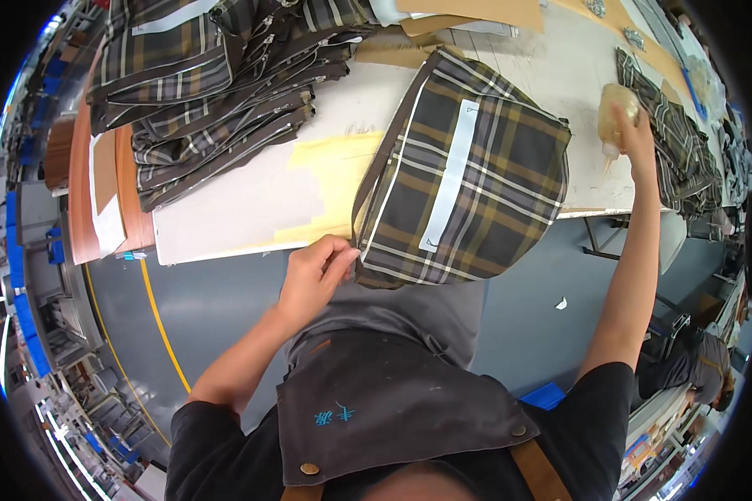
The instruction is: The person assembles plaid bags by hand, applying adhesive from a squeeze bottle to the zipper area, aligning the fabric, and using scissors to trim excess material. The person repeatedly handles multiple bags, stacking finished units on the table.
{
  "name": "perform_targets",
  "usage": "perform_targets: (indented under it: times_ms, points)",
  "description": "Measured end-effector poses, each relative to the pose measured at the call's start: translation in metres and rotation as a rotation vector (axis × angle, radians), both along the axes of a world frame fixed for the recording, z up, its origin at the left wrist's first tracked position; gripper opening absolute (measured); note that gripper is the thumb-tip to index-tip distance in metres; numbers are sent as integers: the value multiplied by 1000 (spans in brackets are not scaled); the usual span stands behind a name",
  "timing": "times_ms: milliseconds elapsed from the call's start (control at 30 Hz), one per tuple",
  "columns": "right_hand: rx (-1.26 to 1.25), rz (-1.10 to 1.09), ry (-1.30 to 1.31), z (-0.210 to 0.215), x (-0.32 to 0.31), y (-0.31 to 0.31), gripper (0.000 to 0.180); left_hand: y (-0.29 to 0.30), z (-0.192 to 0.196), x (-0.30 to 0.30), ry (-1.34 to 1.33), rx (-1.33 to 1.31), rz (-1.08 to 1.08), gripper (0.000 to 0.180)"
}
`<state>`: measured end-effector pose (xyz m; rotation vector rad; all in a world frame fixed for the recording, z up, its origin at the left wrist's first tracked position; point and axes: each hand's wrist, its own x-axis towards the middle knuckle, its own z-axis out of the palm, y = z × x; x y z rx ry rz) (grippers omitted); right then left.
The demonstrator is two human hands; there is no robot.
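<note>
— The panel [464, 171]?
— Brown, tan and grey plaid, with a white strip [449, 177].
— The bottle [617, 117]?
— Amber. The surface [242, 209] is white, the apron [393, 409] dark brown.

White table [251, 209] carries plaid piece [464, 171], plaid stack [217, 83].

View, single: head-worn fisheye camera, the left of a side-by-side pair. Looks steeply down and forward from above the wearer's chest; the apron [393, 409] fills the lower centre of the frame, very near. The worktable [251, 209] spans the upper half, at arm's reach. Straight edges bow toward the rim; corners are black. No second view shown.
</note>
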<state>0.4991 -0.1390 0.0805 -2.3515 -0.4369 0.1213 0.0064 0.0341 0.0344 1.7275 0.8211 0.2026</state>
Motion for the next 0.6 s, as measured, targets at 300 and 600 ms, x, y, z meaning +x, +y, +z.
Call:
perform_targets:
  times_ms: [300, 600]
  points:
    - [-146, 332, -899, -7, -37, 48, 39, -8, -6, -2, -75, 48, 223, 16]
    - [143, 813, -378, -37, -195, 114, 21, 5, -3, -7, -100, 602, -5, 10]
